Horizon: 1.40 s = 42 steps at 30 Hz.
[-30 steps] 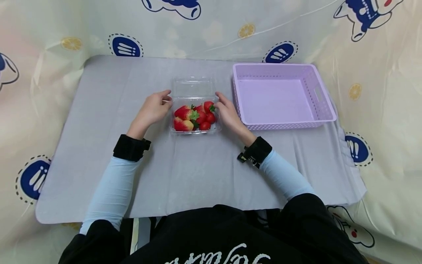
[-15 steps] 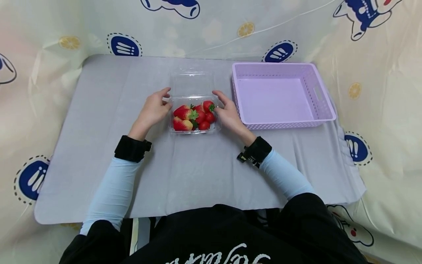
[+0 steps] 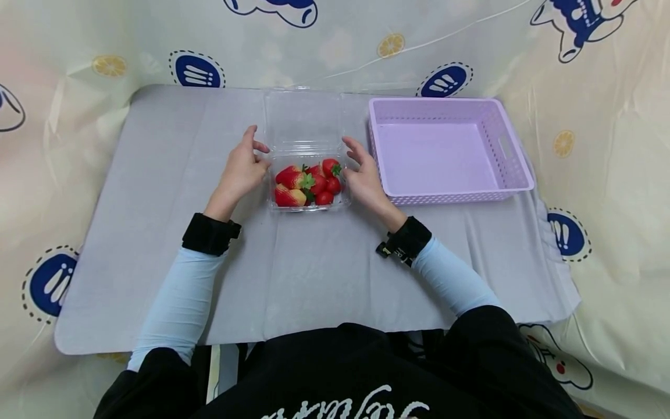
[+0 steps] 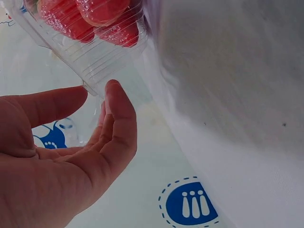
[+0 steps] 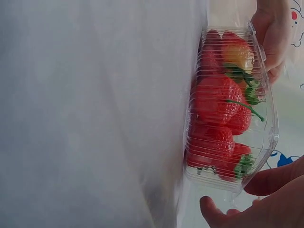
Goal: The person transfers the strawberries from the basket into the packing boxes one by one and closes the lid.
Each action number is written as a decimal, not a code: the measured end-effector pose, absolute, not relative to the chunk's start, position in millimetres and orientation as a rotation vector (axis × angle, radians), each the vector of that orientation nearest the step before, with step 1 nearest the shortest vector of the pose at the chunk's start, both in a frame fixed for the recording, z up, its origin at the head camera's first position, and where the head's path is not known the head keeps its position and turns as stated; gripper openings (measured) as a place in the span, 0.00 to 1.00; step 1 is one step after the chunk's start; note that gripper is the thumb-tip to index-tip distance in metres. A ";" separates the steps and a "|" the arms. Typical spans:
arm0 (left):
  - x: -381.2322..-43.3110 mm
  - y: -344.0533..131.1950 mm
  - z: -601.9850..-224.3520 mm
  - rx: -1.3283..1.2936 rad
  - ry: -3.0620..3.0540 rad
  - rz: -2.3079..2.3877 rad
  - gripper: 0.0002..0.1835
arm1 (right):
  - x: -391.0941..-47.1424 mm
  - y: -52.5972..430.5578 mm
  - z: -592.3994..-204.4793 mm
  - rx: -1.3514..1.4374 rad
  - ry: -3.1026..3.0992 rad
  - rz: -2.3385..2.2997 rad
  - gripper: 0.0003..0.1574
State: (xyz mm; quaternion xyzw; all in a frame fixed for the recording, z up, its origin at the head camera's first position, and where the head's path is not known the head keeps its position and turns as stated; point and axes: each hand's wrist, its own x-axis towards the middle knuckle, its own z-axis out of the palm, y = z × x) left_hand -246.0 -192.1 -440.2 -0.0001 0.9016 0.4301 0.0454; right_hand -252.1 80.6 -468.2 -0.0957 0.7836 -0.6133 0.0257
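Observation:
A clear plastic clamshell box holds several strawberries with green leaves. Its transparent lid stands open behind the hinge. At the box's left side is my left hand; in the left wrist view its thumb tip lies right at the rim corner and the index fingertip is just below. On the right side, my right hand has its thumb at the rim corner in the right wrist view, while another finger stays apart from the wall. Neither hand's fingers close round the box.
A lilac plastic basket with perforated walls stands right of the box, close to my right hand. Grey cloth covers the table. A printed curtain rises behind the table's far edge.
The lid's far edge has moved up the view, and the lid looks larger. Both index fingers have spread outward and away from the box. The box and strawberries have stayed in place.

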 end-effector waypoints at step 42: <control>-225.9 -211.5 -435.7 0.053 2.612 1.454 0.23 | -228.4 93.4 -444.0 -0.241 2.144 -1.982 0.31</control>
